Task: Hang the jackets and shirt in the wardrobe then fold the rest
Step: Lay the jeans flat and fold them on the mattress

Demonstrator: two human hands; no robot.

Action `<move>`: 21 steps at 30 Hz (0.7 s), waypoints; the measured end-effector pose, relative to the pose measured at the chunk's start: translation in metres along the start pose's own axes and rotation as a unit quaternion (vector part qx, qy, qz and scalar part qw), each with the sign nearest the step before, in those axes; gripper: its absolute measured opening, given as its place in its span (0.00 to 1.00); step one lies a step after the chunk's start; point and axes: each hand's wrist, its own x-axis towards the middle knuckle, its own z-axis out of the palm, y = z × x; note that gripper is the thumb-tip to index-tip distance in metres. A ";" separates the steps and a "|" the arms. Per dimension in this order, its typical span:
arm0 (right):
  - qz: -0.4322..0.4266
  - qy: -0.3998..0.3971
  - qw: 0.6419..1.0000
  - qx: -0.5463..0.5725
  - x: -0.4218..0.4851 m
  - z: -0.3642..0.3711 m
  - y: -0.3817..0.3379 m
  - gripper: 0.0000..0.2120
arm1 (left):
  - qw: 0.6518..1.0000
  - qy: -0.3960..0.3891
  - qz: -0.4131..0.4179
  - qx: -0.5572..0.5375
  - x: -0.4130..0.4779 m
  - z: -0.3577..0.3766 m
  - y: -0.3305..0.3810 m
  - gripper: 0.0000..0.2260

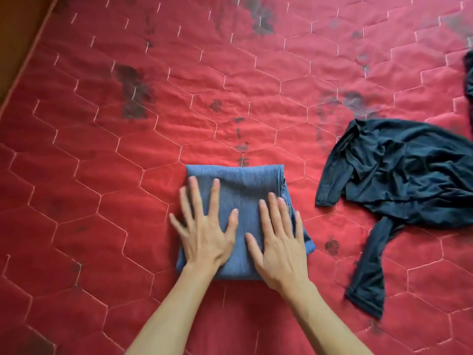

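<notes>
While both hands are pressing flat on it, the folded blue denim garment is lying on the red quilted mattress, toward 6 o'clock in the head view. The left hand and right hand are resting side by side, fingers straight and spread, gripping nothing. At 3 o'clock from the denim, apart from it, a crumpled dark teal long-sleeved top is lying unfolded. Likely 1 fold is finishing and at least 1 is waiting; no wardrobe is showing.
</notes>
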 end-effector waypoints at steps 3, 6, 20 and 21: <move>0.123 -0.007 0.991 0.049 -0.017 0.001 0.007 0.39 | 0.993 0.010 -0.108 -0.040 -0.002 -0.003 -0.006 0.41; 0.163 -0.024 0.982 0.090 -0.019 -0.009 0.004 0.41 | 0.986 0.035 -0.143 -0.081 -0.014 -0.015 -0.008 0.44; 0.362 -0.282 0.745 0.484 -0.043 -0.153 -0.002 0.15 | 0.699 -0.324 -0.348 -0.534 -0.067 -0.137 -0.031 0.21; 0.359 -0.274 0.738 0.502 -0.048 -0.170 -0.008 0.14 | 0.695 -0.313 -0.344 -0.548 -0.074 -0.155 -0.028 0.20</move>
